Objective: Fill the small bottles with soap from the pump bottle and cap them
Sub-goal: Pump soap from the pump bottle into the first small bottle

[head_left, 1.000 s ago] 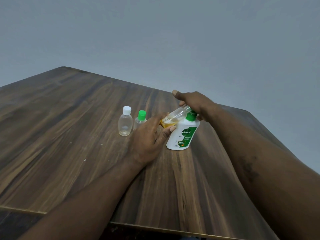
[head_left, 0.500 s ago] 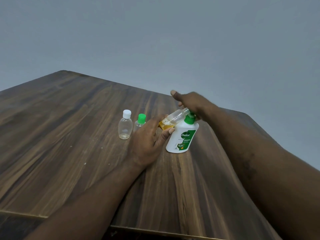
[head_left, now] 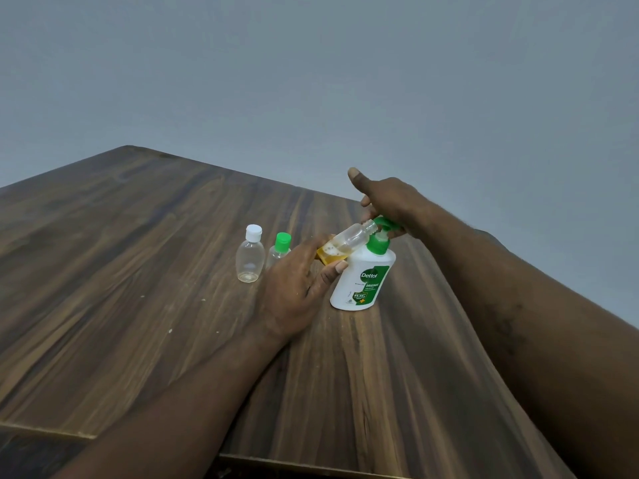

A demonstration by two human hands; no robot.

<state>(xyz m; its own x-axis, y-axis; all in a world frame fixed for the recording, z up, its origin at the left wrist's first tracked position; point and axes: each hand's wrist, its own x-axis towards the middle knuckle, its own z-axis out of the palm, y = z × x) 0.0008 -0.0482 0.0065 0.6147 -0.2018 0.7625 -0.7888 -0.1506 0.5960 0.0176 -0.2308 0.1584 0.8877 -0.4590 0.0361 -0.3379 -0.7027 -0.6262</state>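
A white pump bottle (head_left: pixel 363 283) with a green label and green pump head (head_left: pixel 380 233) stands on the wooden table (head_left: pixel 138 271). My left hand (head_left: pixel 297 288) grips a small clear bottle (head_left: pixel 345 242), tilted with its open mouth at the pump nozzle; yellow soap sits in its lower end. My right hand (head_left: pixel 387 202) rests on top of the pump head, thumb stuck out to the left. Left of my left hand stand two small clear bottles, one with a white cap (head_left: pixel 249 254) and one with a green cap (head_left: pixel 279 249), partly hidden by my knuckles.
The table's near edge (head_left: pixel 311 461) runs across the bottom, its far right edge lies behind my right arm. A plain grey wall (head_left: pixel 311 81) fills the background.
The pump head now stands higher, with its green nozzle showing under my right hand. The view has shifted slightly; the bottles on the table have not moved.
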